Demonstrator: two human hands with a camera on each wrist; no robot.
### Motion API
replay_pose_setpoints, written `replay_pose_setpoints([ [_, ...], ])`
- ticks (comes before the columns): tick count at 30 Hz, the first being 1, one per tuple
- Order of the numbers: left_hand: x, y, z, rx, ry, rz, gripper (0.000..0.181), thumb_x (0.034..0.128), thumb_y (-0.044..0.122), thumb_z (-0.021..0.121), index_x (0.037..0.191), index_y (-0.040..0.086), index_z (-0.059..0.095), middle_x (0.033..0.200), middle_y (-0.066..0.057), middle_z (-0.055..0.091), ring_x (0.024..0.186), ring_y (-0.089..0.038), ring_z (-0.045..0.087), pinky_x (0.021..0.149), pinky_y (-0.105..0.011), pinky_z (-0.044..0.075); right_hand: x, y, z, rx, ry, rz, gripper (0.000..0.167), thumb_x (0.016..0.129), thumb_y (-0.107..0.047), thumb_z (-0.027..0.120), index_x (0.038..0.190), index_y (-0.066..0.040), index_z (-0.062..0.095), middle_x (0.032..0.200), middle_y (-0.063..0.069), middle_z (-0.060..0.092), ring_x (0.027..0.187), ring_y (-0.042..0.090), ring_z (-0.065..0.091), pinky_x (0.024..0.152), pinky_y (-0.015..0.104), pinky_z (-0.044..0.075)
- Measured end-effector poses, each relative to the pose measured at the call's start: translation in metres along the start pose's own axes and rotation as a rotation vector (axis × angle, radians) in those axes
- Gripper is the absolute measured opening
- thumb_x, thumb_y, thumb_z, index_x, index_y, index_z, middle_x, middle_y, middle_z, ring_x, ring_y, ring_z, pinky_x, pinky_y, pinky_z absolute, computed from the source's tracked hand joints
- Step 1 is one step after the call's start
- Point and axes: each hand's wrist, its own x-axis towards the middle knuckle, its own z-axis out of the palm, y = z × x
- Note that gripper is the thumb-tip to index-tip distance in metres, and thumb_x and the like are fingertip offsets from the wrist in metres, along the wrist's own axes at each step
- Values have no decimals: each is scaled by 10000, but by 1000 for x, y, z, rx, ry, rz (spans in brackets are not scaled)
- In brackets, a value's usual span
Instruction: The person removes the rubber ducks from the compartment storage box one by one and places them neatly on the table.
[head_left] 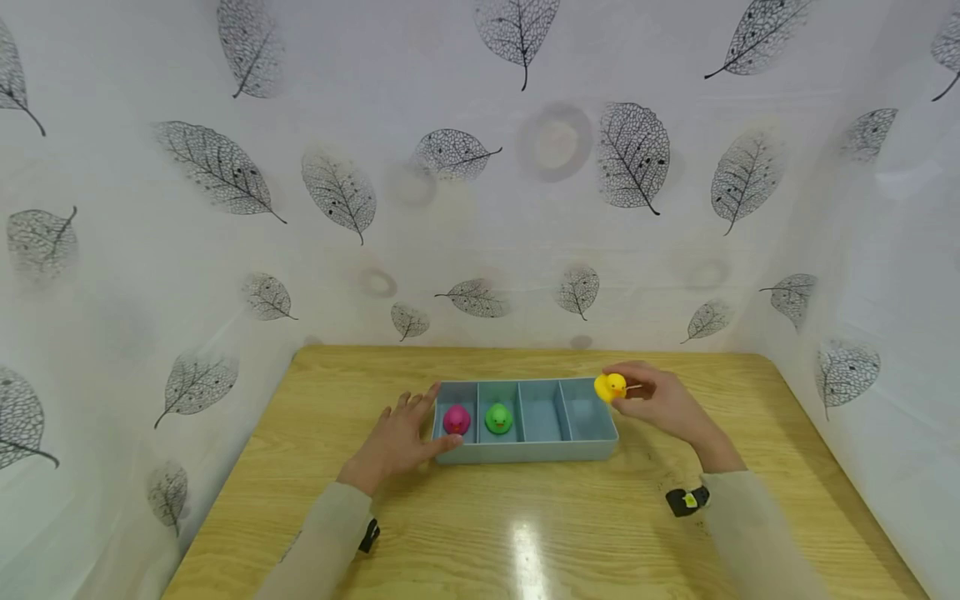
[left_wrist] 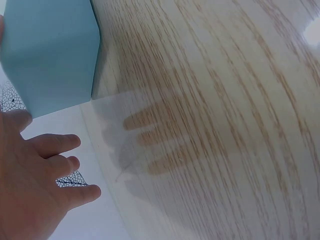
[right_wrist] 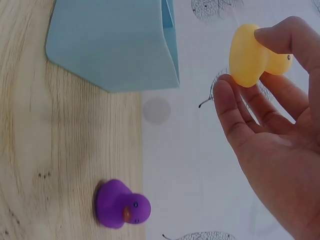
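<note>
A light-blue divided box (head_left: 510, 452) stands on the table. A pink rubber duck (head_left: 457, 420) sits in its leftmost compartment, and a green rubber duck (head_left: 498, 419) in the one beside it. My left hand (head_left: 397, 442) touches the box's left end, fingers spread and fairly straight, thumb at the front rim. Over the right end of the box, my right hand (head_left: 667, 404) pinches a yellow rubber duck (head_left: 611, 387) between thumb and fingers, held above the rim. In the right wrist view this yellow duck (right_wrist: 247, 56) is clear of the box.
A purple rubber duck (right_wrist: 120, 204) sits on the wooden table (head_left: 450, 533) right of the box; in the head view it is hidden. White leaf-printed cloth (head_left: 480, 208) rises behind the table and on both sides. The two right-hand compartments hold no duck.
</note>
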Motion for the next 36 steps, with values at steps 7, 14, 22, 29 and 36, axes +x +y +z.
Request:
replay_pose_setpoints([
  [7, 0, -1, 0, -1, 4, 0, 1067, 912, 811, 565, 1713, 253, 135, 1689, -194, 367, 1599, -495, 220, 1252, -748, 177, -9, 8, -16, 25, 15, 56, 478, 979, -83, 738, 1439, -24, 621, 1419, 250, 582, 963, 146, 692, 694, 234, 597],
  [14, 0, -1, 0, -1, 7, 2, 1064, 916, 803, 570, 1713, 249, 134, 1682, -191, 381, 1593, -499, 235, 1248, -751, 186, -18, 13, -30, -57, 38, 66, 481, 980, -105, 745, 1438, -22, 624, 1458, 237, 583, 1048, 32, 625, 902, 124, 553],
  [22, 0, -1, 0, -4, 6, 7, 1060, 920, 793, 574, 1713, 240, 137, 1682, -194, 379, 1594, -505, 225, 1250, -748, 182, -30, 18, -48, -95, 60, 96, 504, 991, -139, 745, 1458, -13, 606, 1448, 241, 591, 1049, -7, 624, 871, 119, 558],
  [29, 0, -1, 0, 9, 2, 2, 1062, 921, 799, 565, 1713, 243, 128, 1691, -184, 365, 1596, -500, 222, 1251, -747, 182, -38, 29, -58, -142, 88, 113, 499, 987, -130, 747, 1447, 5, 609, 1394, 245, 628, 1021, -72, 599, 833, 145, 577],
  [36, 1, 0, 0, 6, 1, 5, 1070, 918, 804, 564, 1713, 229, 136, 1685, -199, 366, 1595, -505, 218, 1252, -748, 174, -44, 42, -67, -158, 112, 145, 502, 991, -141, 748, 1444, 22, 604, 1381, 242, 628, 991, -94, 599, 799, 174, 594],
])
